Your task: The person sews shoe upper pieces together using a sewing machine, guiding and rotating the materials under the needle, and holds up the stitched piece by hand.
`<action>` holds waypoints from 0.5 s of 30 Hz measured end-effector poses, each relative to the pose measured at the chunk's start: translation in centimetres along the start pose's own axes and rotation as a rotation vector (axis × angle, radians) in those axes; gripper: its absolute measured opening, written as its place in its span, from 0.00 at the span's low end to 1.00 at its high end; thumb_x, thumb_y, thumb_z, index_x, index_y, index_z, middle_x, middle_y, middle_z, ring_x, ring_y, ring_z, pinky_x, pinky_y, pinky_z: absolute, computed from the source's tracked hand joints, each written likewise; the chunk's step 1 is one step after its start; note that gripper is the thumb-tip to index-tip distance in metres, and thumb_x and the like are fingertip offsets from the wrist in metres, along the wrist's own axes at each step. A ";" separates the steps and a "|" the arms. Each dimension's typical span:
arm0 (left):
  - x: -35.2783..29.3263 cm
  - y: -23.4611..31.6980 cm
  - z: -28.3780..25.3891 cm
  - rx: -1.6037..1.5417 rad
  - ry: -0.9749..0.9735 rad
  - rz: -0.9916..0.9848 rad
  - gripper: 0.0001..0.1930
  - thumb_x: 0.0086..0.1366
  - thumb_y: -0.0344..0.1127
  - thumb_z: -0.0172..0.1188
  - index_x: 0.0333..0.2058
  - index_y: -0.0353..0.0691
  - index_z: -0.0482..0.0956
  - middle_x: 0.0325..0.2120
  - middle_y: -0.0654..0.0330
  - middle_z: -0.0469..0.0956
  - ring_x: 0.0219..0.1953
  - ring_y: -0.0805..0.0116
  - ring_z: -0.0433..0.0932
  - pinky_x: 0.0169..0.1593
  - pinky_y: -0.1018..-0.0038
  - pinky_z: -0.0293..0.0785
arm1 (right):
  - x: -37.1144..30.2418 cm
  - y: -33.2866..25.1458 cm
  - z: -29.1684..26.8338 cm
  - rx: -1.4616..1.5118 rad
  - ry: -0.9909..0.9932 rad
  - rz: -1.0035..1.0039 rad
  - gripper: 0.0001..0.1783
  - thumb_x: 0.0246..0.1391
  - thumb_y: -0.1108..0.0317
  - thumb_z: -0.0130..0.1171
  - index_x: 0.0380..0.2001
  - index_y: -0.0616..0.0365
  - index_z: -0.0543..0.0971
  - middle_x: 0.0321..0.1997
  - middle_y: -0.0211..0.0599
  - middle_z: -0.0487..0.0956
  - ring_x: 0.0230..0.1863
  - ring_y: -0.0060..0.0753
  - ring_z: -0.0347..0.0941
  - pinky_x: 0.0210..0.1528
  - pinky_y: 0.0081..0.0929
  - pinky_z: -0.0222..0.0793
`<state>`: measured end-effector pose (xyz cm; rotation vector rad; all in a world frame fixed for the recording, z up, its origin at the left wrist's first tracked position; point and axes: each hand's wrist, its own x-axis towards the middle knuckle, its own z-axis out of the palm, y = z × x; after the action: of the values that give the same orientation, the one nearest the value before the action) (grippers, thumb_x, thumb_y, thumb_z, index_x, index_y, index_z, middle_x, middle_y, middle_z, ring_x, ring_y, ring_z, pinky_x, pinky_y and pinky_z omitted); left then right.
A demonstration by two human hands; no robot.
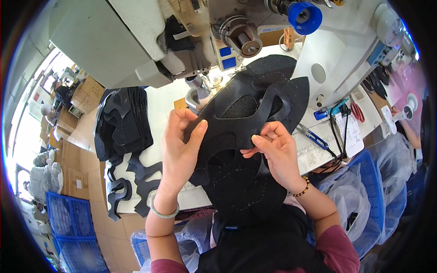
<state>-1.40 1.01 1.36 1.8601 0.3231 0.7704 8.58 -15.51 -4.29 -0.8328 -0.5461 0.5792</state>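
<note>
Sewing machine (107, 45), black mesh piece (241, 107), smooth cutout overlay (234, 126)

Maroon sleeves (337, 250), black apron (259, 248), pale bangle (165, 216), beaded bracelet (304, 190).

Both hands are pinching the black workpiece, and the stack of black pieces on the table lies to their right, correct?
Not quite: the head view shows the stack of black pieces on the left. The left hand and right hand are indeed pinching the black workpiece.
</note>
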 end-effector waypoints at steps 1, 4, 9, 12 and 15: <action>0.0 0.1 0.0 -0.004 -0.010 0.003 0.08 0.61 0.27 0.56 0.35 0.36 0.64 0.21 0.68 0.66 0.24 0.84 0.59 0.28 0.85 0.56 | -0.1 0.0 -0.1 0.001 0.003 -0.001 0.10 0.55 0.77 0.52 0.37 0.62 0.63 0.37 0.46 0.74 0.33 0.39 0.78 0.35 0.29 0.78; -0.1 0.3 0.0 0.002 -0.019 0.001 0.08 0.61 0.26 0.55 0.35 0.35 0.64 0.23 0.67 0.67 0.26 0.84 0.61 0.30 0.86 0.57 | -0.2 0.1 -0.3 -0.014 0.003 0.006 0.10 0.55 0.77 0.52 0.37 0.62 0.63 0.37 0.46 0.74 0.33 0.39 0.78 0.35 0.30 0.78; 0.0 0.4 0.2 -0.068 -0.027 -0.055 0.07 0.61 0.25 0.55 0.35 0.36 0.65 0.26 0.66 0.69 0.29 0.83 0.64 0.34 0.87 0.60 | -0.2 0.0 0.0 -0.024 -0.026 -0.032 0.08 0.57 0.77 0.51 0.37 0.62 0.63 0.36 0.43 0.74 0.36 0.32 0.77 0.38 0.26 0.76; 0.0 0.4 0.2 -0.163 -0.037 -0.075 0.07 0.61 0.24 0.54 0.36 0.36 0.65 0.29 0.64 0.71 0.31 0.83 0.66 0.36 0.87 0.63 | -0.4 0.1 0.4 -0.070 -0.011 -0.108 0.11 0.55 0.80 0.51 0.38 0.62 0.61 0.35 0.41 0.73 0.36 0.29 0.76 0.38 0.25 0.76; 0.1 -0.1 0.5 -0.245 -0.032 -0.094 0.07 0.61 0.23 0.54 0.36 0.37 0.65 0.30 0.63 0.72 0.33 0.82 0.68 0.38 0.86 0.64 | -0.5 0.5 0.7 -0.093 0.025 -0.270 0.14 0.54 0.83 0.51 0.38 0.61 0.59 0.36 0.40 0.72 0.36 0.26 0.76 0.37 0.22 0.76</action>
<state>-0.95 0.74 1.16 1.6142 0.2810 0.6834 7.68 -15.20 -4.43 -0.8365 -0.6539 0.2969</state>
